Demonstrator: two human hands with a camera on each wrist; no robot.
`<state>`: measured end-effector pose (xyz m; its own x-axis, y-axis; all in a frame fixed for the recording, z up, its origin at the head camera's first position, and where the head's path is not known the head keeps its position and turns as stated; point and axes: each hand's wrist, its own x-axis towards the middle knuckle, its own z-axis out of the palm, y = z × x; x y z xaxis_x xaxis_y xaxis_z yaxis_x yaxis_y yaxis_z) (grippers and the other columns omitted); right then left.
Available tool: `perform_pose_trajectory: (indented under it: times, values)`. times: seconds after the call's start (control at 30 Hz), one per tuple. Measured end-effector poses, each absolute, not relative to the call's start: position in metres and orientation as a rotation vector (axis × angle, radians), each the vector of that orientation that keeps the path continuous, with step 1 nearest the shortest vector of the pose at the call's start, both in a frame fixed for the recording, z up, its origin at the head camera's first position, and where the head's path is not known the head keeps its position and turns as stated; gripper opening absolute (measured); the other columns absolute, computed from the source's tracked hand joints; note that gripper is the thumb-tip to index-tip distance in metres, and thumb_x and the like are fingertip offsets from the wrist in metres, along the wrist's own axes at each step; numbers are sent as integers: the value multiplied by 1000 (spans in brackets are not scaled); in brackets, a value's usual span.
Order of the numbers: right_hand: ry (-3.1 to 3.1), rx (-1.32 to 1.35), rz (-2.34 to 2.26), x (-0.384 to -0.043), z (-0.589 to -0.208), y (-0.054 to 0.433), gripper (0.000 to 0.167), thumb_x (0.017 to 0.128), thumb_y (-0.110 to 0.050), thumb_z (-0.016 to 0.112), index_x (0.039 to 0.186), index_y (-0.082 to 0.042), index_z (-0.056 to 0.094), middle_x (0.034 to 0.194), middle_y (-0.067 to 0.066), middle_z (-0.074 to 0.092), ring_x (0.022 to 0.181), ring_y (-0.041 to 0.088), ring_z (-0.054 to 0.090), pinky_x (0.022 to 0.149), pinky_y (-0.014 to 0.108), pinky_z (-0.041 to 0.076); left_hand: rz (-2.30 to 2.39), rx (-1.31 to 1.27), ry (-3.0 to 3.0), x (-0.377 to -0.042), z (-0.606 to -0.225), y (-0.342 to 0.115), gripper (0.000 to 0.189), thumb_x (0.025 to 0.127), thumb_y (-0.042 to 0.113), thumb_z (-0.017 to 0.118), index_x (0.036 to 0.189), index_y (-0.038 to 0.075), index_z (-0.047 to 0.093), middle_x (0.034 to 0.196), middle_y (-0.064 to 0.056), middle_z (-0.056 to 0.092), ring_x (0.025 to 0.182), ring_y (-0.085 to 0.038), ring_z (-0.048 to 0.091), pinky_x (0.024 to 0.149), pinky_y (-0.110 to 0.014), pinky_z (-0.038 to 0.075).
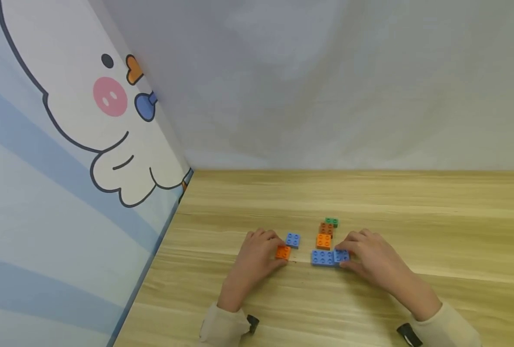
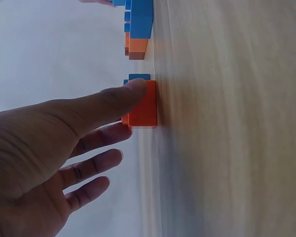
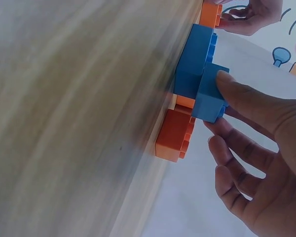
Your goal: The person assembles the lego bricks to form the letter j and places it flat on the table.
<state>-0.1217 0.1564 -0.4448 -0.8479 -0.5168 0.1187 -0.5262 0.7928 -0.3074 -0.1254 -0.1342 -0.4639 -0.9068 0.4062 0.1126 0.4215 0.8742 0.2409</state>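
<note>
My left hand [image 1: 257, 258] pinches a square orange brick [image 1: 283, 252] between thumb and fingers, low at the table surface; in the left wrist view the thumb lies across this orange brick [image 2: 145, 106]. A square blue brick [image 1: 293, 240] lies just behind it. On the right, my right hand [image 1: 371, 255] pinches a small blue brick [image 3: 209, 94] at the right end of a longer blue brick [image 1: 322, 258]. This small brick sits higher than the long one and overhangs its end. Whether their studs are joined, I cannot tell.
Behind the long brick, an orange brick [image 1: 323, 241], a brown-orange brick [image 1: 326, 229] and a green brick [image 1: 332, 222] form a row. A red-orange brick [image 3: 172, 136] shows in the right wrist view. A pale wall [image 1: 348, 86] stands behind the wooden table [image 1: 456, 217].
</note>
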Motion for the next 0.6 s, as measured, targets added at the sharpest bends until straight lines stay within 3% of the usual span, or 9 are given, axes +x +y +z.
perform_pose_trajectory:
  times: [0.6]
  values:
    - [-2949,841,533,-118,-446,156,31,84,-27,83,112,-17,77,106,1,73,98,23,63,87,47,54,-464,-737,-3034,-126,-462,-129,37,85,37,83,116,18,76,113,4,72,105,-16,60,100,-40,49]
